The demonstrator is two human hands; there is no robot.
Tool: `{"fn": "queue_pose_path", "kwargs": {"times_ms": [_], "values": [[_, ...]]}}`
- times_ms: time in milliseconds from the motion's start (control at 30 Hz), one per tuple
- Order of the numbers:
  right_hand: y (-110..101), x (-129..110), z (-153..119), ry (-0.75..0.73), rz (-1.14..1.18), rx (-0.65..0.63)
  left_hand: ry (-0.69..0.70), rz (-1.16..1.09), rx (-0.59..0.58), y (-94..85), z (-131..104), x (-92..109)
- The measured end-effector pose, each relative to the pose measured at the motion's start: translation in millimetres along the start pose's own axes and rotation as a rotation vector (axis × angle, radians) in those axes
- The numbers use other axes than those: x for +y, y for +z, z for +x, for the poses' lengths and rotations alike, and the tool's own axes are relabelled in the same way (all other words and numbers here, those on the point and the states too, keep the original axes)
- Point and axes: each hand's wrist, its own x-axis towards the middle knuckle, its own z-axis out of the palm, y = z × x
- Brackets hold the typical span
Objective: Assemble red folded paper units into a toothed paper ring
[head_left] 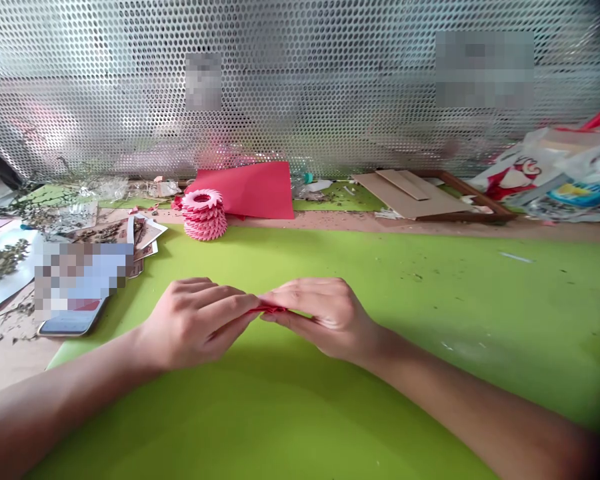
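A small piece of red folded paper [275,309] is pinched between my two hands, above the green mat [280,413]. My left hand [200,320] grips its left end between thumb and fingers. From the other side, my right hand [325,313] closes on the right part, the fingertips of both hands nearly meeting. Most of the paper is hidden by the fingers. Behind my left hand stands a pink and red stack of folded paper pieces [205,217], ring-shaped with an open top. A red paper sheet [260,190] lies just behind that stack.
A phone [73,323] and several cards [147,237] are at the left. Brown cardboard [410,193] and plastic bags [555,177] lie at the back right. A perforated metal panel [330,80] rises along the far edge. Scraps dot the mat's right side.
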Motion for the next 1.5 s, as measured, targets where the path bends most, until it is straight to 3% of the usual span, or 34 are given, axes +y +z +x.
{"fn": "queue_pose_path", "kwargs": {"times_ms": [333,667,1167,1400,1500], "values": [[-4.0,-2.5,1.9,-0.052,-0.027,0.040,0.064,0.025,0.033,-3.2,-2.1,-0.5],[-4.0,-4.1,2.9,-0.072,-0.048,0.053,0.039,0.025,0.055,-2.8,-2.2,1.2],[-3.8,-3.4,2.6,-0.088,-0.045,0.038,0.062,0.007,0.010,-3.1,-0.4,1.2],[3.1,-1.9,0.1,0.023,-0.059,-0.015,-0.030,0.060,-0.050,1.2,-1.4,4.7],[5.2,-1.9,-1.7,0.121,-0.034,-0.014,-0.166,-0.016,-0.059,2.6,-0.3,5.9]]}}
